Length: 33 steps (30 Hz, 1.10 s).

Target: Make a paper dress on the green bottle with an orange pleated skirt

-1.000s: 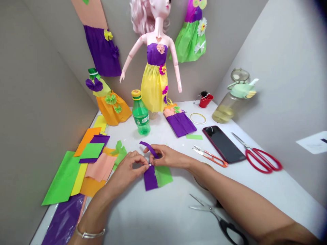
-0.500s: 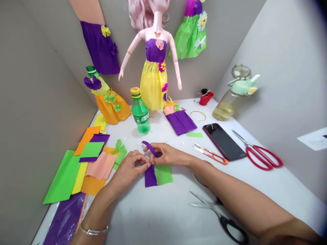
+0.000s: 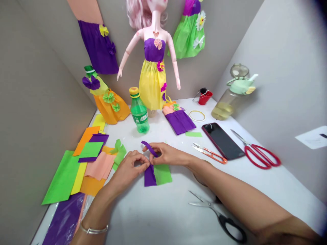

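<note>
At the middle of the table, my left hand [image 3: 131, 167] pinches the upper edge of a small purple and green crepe paper piece [image 3: 163, 174]. The purple part lies on the left, the green on the right. My right hand [image 3: 162, 153] is closed close beside it, fingertips almost meeting the left ones. A narrow purple paper strip [image 3: 148, 147] curls out from between its thumb and fingers. Where the strip's lower end meets the paper piece is hidden by my fingers.
Black-handled scissors [image 3: 217, 214] lie near my right forearm. Thread snips [image 3: 209, 152], a phone [image 3: 222, 141] and red-handled scissors [image 3: 260, 154] are on the right. Paper sheets [image 3: 62, 177] are stacked left. Behind stand a green bottle [image 3: 139, 114] and a dressed doll [image 3: 153, 81].
The whole view has shifted very slightly. Both hands keep the same grip on the purple strip and the paper piece.
</note>
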### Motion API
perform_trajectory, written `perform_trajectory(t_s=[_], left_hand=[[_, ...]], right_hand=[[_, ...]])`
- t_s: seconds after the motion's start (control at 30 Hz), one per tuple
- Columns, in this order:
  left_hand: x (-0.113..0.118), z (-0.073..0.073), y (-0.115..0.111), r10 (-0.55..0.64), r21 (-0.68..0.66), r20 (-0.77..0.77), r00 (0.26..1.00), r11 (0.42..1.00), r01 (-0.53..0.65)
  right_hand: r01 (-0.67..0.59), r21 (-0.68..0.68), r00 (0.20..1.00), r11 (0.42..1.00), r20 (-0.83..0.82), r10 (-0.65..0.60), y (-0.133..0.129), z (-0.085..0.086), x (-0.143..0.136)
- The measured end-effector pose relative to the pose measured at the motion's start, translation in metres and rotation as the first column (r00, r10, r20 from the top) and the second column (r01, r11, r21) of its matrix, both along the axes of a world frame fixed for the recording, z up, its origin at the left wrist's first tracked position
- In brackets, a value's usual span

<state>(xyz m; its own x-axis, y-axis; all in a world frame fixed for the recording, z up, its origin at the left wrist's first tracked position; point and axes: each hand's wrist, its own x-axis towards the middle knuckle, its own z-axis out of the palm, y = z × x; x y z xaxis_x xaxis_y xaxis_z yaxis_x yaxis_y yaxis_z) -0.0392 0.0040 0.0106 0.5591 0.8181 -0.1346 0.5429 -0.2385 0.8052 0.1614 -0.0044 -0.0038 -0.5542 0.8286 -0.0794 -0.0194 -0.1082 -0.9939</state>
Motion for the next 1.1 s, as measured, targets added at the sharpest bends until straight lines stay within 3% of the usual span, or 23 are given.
perform_trajectory(t_s=[0.67, 0.83, 0.97, 1.1], left_hand=[[-0.008, -0.001, 0.004, -0.047, 0.001, 0.001, 0.999, 0.999, 0.047], [-0.019, 0.002, 0.014, 0.033, 0.013, 0.041, 0.999, 0.999, -0.033], [-0.02, 0.001, 0.017, 0.136, 0.112, -0.014, 0.991, 0.985, -0.134], [-0.02, -0.005, 0.014, 0.062, 0.081, 0.038, 0.997, 0.995, -0.065]], right_hand=[[-0.005, 0.013, 1.0, 1.0, 0.025, 0.005, 0.0, 0.0, 0.001], [-0.009, 0.015, 0.999, 1.0, 0.035, 0.009, 0.0, 0.001, 0.001], [-0.02, 0.012, 0.999, 1.0, 0.029, 0.02, 0.0, 0.003, 0.001], [-0.019, 0.03, 0.999, 0.999, 0.031, 0.018, 0.0, 0.005, 0.0]])
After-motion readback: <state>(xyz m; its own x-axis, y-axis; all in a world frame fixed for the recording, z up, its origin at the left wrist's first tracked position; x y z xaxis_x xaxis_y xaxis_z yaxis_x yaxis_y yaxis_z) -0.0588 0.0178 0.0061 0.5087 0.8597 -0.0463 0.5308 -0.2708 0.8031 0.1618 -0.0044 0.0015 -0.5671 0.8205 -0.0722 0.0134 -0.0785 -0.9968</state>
